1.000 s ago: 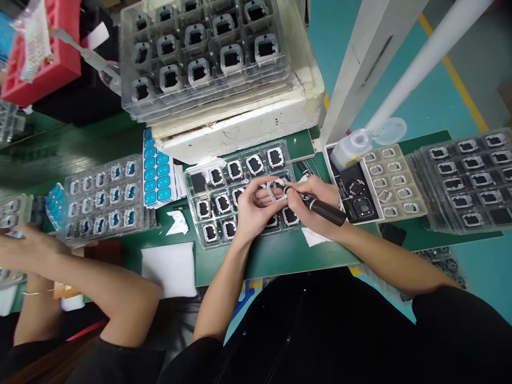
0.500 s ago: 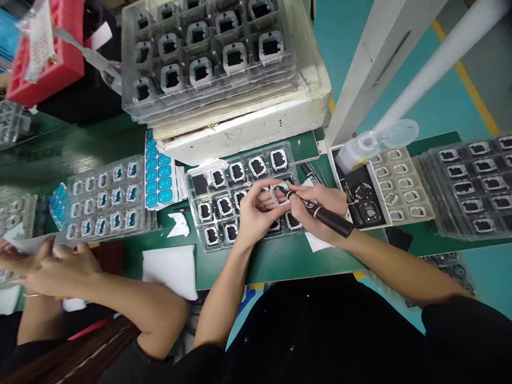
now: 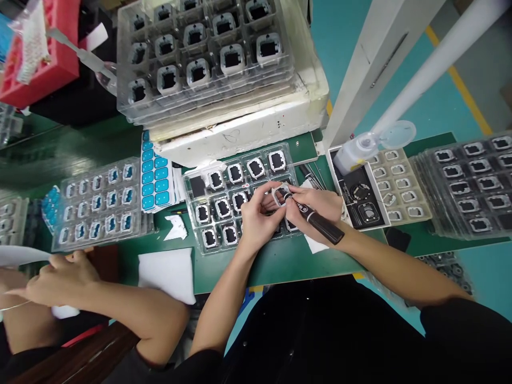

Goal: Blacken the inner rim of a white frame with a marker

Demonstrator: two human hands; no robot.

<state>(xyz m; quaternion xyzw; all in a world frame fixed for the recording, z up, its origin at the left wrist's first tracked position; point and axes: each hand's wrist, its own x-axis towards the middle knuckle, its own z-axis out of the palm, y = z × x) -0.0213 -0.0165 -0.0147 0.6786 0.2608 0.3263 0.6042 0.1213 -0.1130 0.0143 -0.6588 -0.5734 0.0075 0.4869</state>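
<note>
My left hand is closed on the edge of a small whitish square frame, held up over a clear plastic tray. In my right hand is a black marker pen, its tip end against the frame's inner edge. The fingers hide part of the frame and the pen's tip. Below both hands lies the clear tray, its pockets holding several similar white-rimmed frames with dark centres. White paper lies under my right wrist.
Stacked trays of housings stand on a foam block behind. To the right are a white box, a bottle and more stacked trays. Blue sticker sheets lie left. A co-worker's hand holds white paper at far left.
The view has shifted slightly. My hands keep the frame and marker together, the marker's angle changing a little. The co-worker's hands have moved, lifting the white sheet.
</note>
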